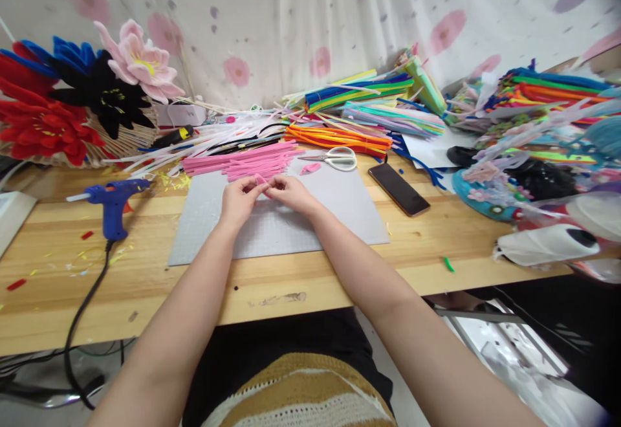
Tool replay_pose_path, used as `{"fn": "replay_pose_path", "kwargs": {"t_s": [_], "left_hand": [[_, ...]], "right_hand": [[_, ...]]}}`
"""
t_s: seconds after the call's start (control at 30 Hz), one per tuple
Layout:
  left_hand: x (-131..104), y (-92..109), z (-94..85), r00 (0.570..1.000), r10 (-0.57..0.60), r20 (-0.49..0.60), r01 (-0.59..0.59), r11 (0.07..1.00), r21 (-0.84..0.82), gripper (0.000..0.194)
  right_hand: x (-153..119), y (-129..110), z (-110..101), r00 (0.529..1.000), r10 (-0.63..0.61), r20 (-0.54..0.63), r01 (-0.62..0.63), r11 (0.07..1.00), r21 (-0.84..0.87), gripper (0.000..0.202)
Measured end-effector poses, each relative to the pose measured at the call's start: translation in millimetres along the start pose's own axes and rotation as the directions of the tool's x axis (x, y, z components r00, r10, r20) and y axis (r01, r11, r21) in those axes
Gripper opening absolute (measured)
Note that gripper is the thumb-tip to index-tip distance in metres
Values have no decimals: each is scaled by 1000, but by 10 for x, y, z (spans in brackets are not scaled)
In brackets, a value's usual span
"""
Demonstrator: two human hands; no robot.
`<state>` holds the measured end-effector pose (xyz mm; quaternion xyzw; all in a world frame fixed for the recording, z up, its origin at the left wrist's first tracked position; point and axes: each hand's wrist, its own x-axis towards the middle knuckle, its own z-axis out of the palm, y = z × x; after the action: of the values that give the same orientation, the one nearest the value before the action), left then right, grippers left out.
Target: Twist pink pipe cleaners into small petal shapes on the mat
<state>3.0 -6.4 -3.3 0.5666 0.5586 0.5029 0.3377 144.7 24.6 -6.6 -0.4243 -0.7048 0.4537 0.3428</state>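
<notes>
Before you, the wooden table carries a grey mat at twelve o'clock, a blue glue gun at ten, a dark phone at one and a green scrap at two.

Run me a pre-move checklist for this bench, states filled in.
1. Pink piece held between left hand and right hand: ok.
2. Scissors clear of the fingers: ok, lying beyond the right hand.
3. Glue gun off the grey mat: ok, on the wood to the left.
4. Glue gun heated: cannot tell.
5. Tabletop free of scraps: not ok, red scraps lie near the glue gun.
</notes>
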Motion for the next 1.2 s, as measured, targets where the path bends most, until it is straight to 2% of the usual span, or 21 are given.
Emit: {"fn": "replay_pose_path", "kwargs": {"t_s": [0.1, 0.23, 0.3, 0.4, 0.47, 0.6, 0.77, 0.9, 1.03, 1.2], "left_hand": [[10, -15, -18, 1000, -4, 6, 4, 1000, 2, 30], [0, -33, -20, 999, 46, -17, -42, 986, 163, 23], [-7, -36, -9, 995, 86, -50, -73, 970, 231, 20], [-8, -52, 16, 992, 115, -51, -103, 974, 204, 19], [1, -78, 30, 996, 82, -41, -75, 986, 152, 19], [25, -132, 38, 997, -57, -43, 61, 994, 90, 18], [21, -113, 43, 988, -125, -92, 140, 974, 180, 18], [0, -55, 61, 992, -57, -110, 80, 973, 217, 19], [-1, -49, 77, 995, 48, -89, -34, 989, 147, 19], [17, -115, 87, 996, 41, -78, -32, 993, 109, 16]], "right_hand": [[0, -9, 26, 998, -3, -65, -2, 997, -73, 22], [5, 13, 39, 991, -23, -130, 4, 989, -150, 17], [6, 28, 40, 994, -12, -112, -1, 993, -118, 15], [7, 47, 45, 998, 36, -57, -39, 998, -52, 15], [8, 51, 54, 996, 66, -63, -69, 996, -53, 14], [5, 33, 78, 984, 41, -174, -68, 986, -154, 9], [-16, 0, 104, 971, -2, -238, -57, 969, -240, 9], [-13, 13, 106, 971, 0, -240, -60, 968, -243, 10], [18, 50, 89, 984, 69, -164, -92, 986, -137, 11], [41, 80, 78, 980, 127, -154, -138, 989, -61, 12]]}}
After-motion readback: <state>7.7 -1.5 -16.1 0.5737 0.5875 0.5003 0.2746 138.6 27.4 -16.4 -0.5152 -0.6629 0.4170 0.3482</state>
